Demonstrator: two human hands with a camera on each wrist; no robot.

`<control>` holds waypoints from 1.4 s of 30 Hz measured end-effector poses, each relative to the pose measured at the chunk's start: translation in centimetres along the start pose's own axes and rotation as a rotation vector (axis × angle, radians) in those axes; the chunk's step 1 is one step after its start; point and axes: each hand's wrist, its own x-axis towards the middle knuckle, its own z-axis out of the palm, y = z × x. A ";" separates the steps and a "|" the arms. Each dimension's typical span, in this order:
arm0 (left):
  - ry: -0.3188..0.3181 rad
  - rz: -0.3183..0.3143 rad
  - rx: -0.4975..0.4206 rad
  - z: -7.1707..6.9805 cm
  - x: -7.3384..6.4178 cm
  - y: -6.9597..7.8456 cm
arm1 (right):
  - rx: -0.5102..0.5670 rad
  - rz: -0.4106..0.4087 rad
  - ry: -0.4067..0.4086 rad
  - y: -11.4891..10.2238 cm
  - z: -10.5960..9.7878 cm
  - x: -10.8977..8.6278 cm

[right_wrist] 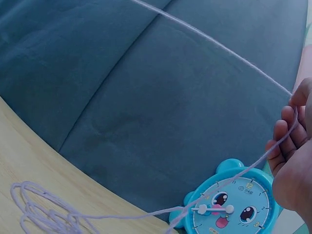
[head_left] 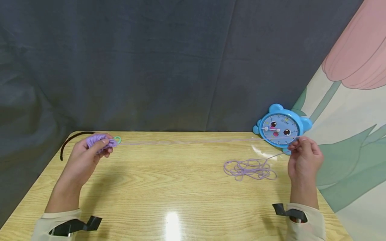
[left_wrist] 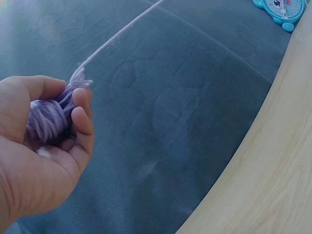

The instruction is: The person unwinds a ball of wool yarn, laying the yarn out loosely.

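My left hand (head_left: 85, 155) grips a small wound bundle of purple yarn (head_left: 102, 142), thumb on one side and curled fingers on the other. From the bundle, one strand of yarn (right_wrist: 214, 43) stretches nearly straight across the table to my right hand (head_left: 304, 157). There the thumb and forefinger pinch the strand, as the right wrist view shows. Below the pinch the yarn hangs down to a loose, looped heap of purple yarn (head_left: 250, 169) on the right part of the table.
A blue bear-shaped clock (head_left: 280, 129) stands at the table's back right, behind the right hand. Near the left hand lie a dark brown curved strip (head_left: 67, 140) and a green ring (head_left: 118, 139). A dark cloth (head_left: 150, 67) hangs behind the wooden table (head_left: 144, 194).
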 end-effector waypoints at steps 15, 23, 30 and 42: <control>-0.005 0.008 -0.027 -0.1 0.1 -0.1 | -0.047 0.036 -0.021 0.0 -0.4 0.1; -0.057 -0.049 0.059 1.4 0.2 -0.4 | -0.068 0.077 -0.036 1.0 -0.8 0.3; -0.063 -0.092 0.085 2.1 0.1 -0.8 | -0.063 0.040 -0.152 2.7 0.4 -0.8; -0.078 -0.087 0.102 2.5 0.2 -1.0 | -0.260 0.113 -0.501 7.7 4.9 -6.4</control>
